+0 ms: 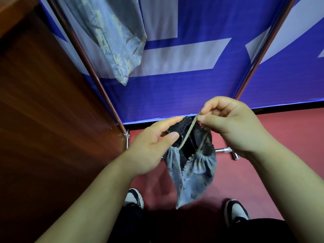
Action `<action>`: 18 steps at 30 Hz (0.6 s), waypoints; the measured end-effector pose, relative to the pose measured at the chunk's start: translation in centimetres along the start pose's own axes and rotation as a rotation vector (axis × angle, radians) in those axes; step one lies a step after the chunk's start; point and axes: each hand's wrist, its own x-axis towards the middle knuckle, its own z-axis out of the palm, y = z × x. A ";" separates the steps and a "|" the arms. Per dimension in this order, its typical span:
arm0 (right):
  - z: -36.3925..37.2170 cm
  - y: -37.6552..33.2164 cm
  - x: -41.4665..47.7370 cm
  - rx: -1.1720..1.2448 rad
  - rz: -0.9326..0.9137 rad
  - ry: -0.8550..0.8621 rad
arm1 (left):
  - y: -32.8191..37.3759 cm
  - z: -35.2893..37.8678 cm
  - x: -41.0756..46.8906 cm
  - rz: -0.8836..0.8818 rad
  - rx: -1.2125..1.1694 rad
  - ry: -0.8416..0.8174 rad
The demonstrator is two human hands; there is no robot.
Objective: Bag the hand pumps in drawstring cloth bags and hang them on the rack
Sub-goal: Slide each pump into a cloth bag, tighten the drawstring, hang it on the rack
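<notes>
Shoes (133, 199) stand on red floor (263, 172) at bottom, another bag (112, 39) hangs upper left, while mid-frame the left hand (154, 146) pinches the cloth bag (192, 171) rim and the right hand (233, 127) fingers (204, 118) grip its drawstring (188, 134).

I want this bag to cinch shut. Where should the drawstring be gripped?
Pinch the drawstring at the top of its loop, from above, as the right hand does: both strands run down to the gathered mouth of the cloth bag.
</notes>
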 end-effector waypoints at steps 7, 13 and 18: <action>0.8 0.3 -0.5 -0.044 -0.018 -0.076 | 0.2 0.4 0.0 -0.035 0.166 -0.153; 0.7 0.0 -0.2 -0.015 0.001 -0.075 | 0.3 0.4 0.0 -0.033 -0.018 -0.120; 0.8 -0.6 -0.4 -0.093 -0.032 -0.123 | 0.7 1.4 0.4 -0.030 0.004 0.005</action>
